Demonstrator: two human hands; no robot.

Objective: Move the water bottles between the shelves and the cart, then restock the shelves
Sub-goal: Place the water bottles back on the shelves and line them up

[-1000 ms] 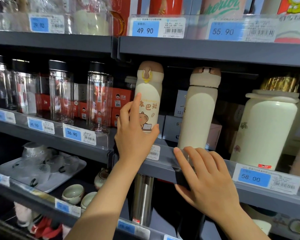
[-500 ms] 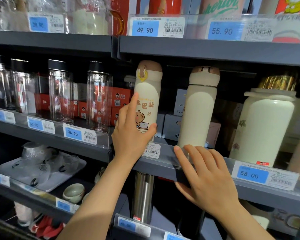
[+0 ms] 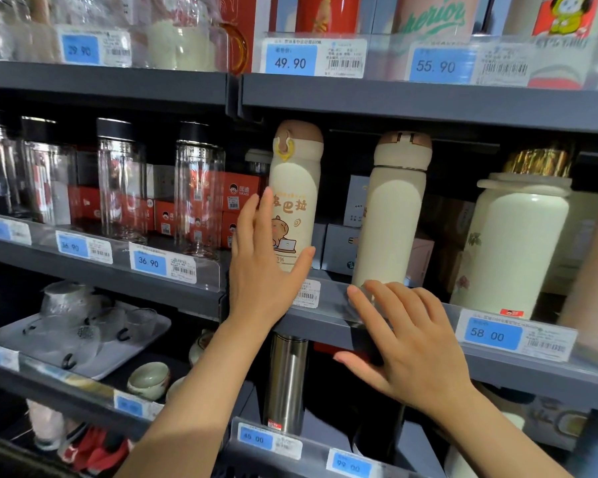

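Observation:
A cream bottle with a cartoon print and a tan cap (image 3: 296, 174) stands upright on the middle shelf (image 3: 311, 326). My left hand (image 3: 263, 270) lies against its lower part: straight fingers up its left side, thumb stretched across the front. My right hand (image 3: 408, 343) rests on the shelf's front edge with fingers spread, the thumb under the lip. Just above those fingers stands a plain cream bottle (image 3: 390, 215), with the fingertips at its base. Further right is a wide cream bottle with a gold lid (image 3: 511, 243).
Several clear glass bottles with black caps (image 3: 121, 188) line the same shelf to the left, red boxes behind them. The upper shelf (image 3: 394, 101) hangs close over the bottle tops. Below are a steel bottle (image 3: 285, 381), a tray of glass cups (image 3: 125, 357) and small bowls.
My left hand's fingers have straightened and slid to the cartoon bottle's left side, uncovering more of the print. My right hand stays on the shelf edge.

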